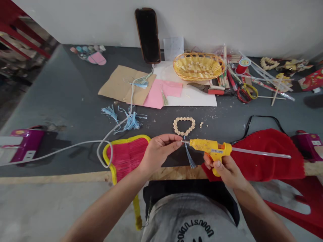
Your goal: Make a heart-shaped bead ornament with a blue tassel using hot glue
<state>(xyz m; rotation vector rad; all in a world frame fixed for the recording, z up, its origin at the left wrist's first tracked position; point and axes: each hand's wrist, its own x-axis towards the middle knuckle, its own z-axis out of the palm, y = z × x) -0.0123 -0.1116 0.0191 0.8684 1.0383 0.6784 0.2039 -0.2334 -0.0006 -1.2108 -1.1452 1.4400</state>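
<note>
While the right hand (224, 168) has the yellow glue gun (210, 148) gripped by its handle, the left hand (161, 149) brings thumb and fingertips together at the metal nozzle; can't tell whether a small piece is pinched there. Gun sits level above the front edge (176, 173), nozzle to the left, glue stick (262, 153) poking out the back over the red cloth (275, 158).

Edges: red cloth and pink piece with yellow trim (126, 151) both overhang the front edge. Blue tassel (189, 156) below the beaded heart (184, 118) ends near that edge. Heart lies flat just beyond the nozzle. Room: strip of grey tabletop between heart and white sheet (202, 101), widening to the right. Left side is tighter: white cable (102, 146) loops over the pink piece and runs up to the phone (148, 37).

Counts: 1 gun, 1 phone leaning on the wall, 1 wicker basket (176, 69) with loose beads inside, 1 red spool (242, 67), 1 pair of pliers (215, 91), 2 purple boxes (27, 144), one per side. Blue tassels (126, 119) left of the heart overlap, so no firm number.
</note>
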